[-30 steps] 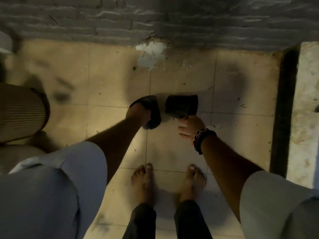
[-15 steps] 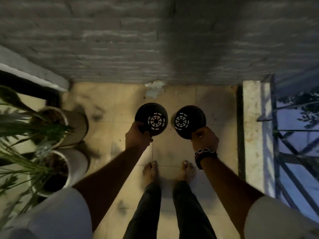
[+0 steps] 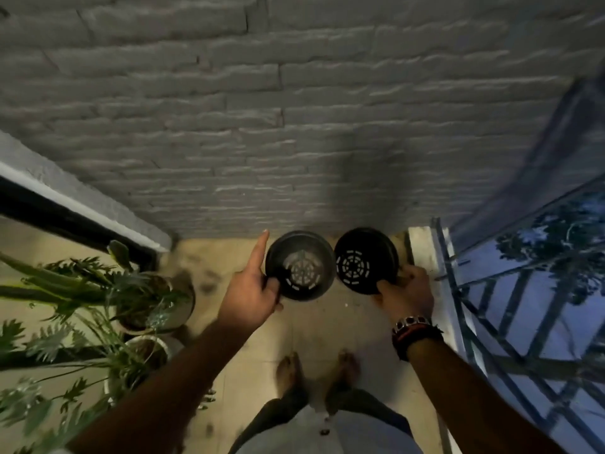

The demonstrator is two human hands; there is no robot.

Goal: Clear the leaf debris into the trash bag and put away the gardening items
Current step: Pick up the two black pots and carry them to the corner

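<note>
I hold two empty black plastic plant pots at chest height over a tiled floor. My left hand [image 3: 252,290] pinches the rim of the left pot [image 3: 299,267], whose open mouth faces me; my index finger points straight up along its side. My right hand [image 3: 406,291] grips the lower edge of the right pot [image 3: 363,260], whose perforated bottom faces me. The two pots hang side by side, nearly touching. No trash bag or leaf debris shows in view.
A grey brick wall [image 3: 294,109] rises straight ahead. Potted green plants [image 3: 140,299] crowd the left side of the beige tiled floor [image 3: 327,326]. A metal railing [image 3: 510,322] runs along the right edge. My bare feet [image 3: 317,371] stand below.
I have risen from a crouch, lifting both pots off the floor. The left pot has turned so its open mouth faces me, and my left index finger has straightened.
</note>
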